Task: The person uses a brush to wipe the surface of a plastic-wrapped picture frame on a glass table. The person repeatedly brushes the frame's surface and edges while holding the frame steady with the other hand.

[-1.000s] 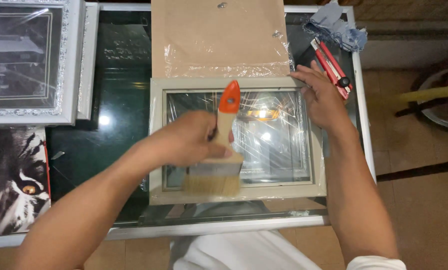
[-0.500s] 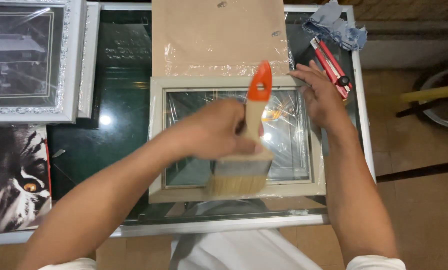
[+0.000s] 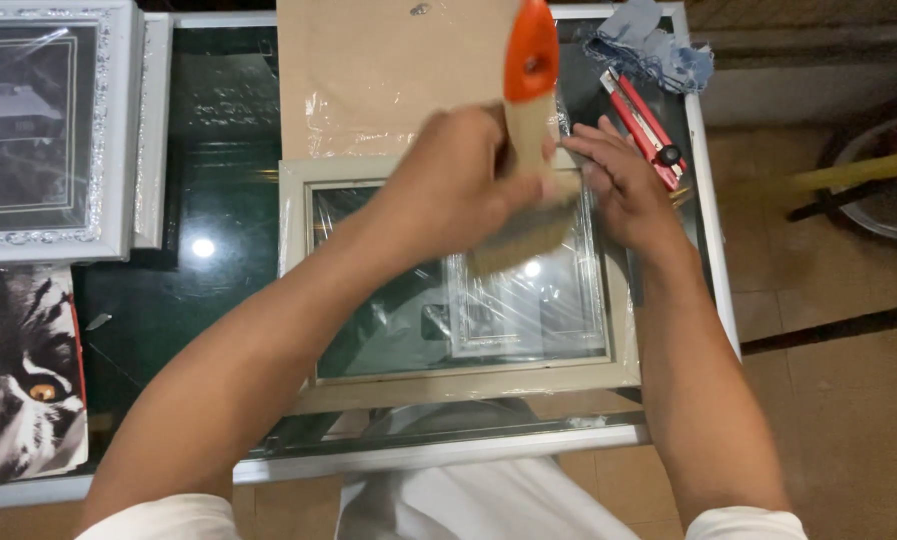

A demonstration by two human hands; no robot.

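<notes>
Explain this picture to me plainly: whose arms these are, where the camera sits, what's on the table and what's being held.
The camera is worn on a person's head and looks down, so the two bare arms reaching in from the bottom are that person's own. There is no machine here.

The left hand grips a wide paintbrush with a wooden handle and orange tip; its bristles rest on the glass of a pale picture frame wrapped in clear film. The right hand presses on the frame's upper right corner.

The frame lies on a glass-topped table. Behind it is a brown backing board. At the far right lie a red utility knife and a grey cloth. At the left are a silver ornate frame and a black-and-white tiger picture.
</notes>
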